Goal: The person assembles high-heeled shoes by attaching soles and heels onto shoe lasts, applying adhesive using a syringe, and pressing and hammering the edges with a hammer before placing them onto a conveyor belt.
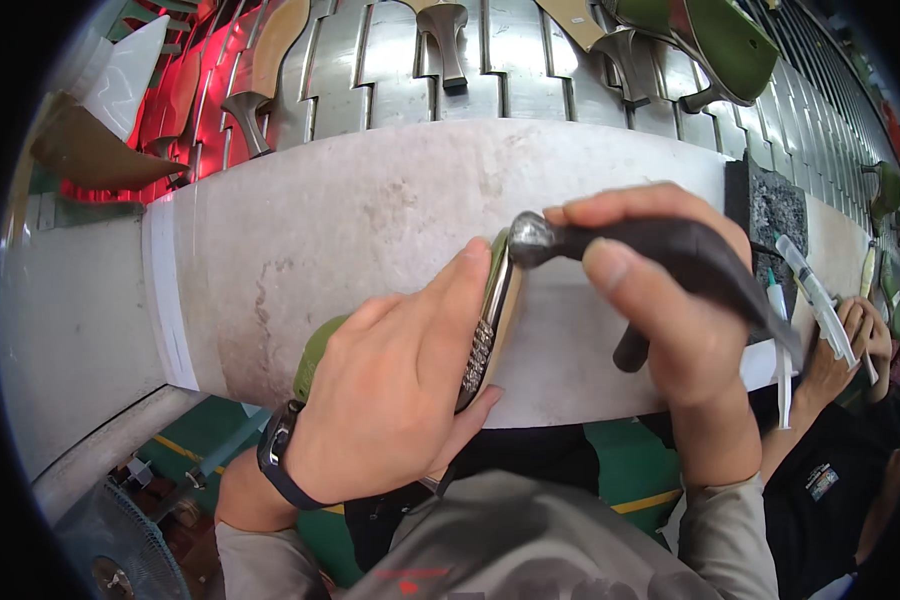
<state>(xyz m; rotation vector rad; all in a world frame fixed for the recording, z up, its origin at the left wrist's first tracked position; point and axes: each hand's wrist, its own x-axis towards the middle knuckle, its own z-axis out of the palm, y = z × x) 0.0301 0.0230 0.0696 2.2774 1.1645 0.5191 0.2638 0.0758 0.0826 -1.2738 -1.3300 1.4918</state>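
Note:
My left hand (395, 385) is wrapped over a green shoe (317, 358) tipped on its side on the pale worktable. Beyond my fingers show its pale sole edge, a shiny rim and a glittering studded strip. Much of the shoe is hidden under the palm. My right hand (675, 290) grips a dark cobbler's hammer (660, 245) by its head and neck. The hammer's rounded metal face is at the far end of the shoe's edge, close to my left fingertips; whether it touches, I cannot tell.
A slatted metal conveyor (390, 60) carrying several heeled shoes runs behind the table (340, 220). On the right are a dark foam block (775, 205), syringes (818, 300) and a co-worker's hands (848, 335). A fan (120, 550) stands low at the left.

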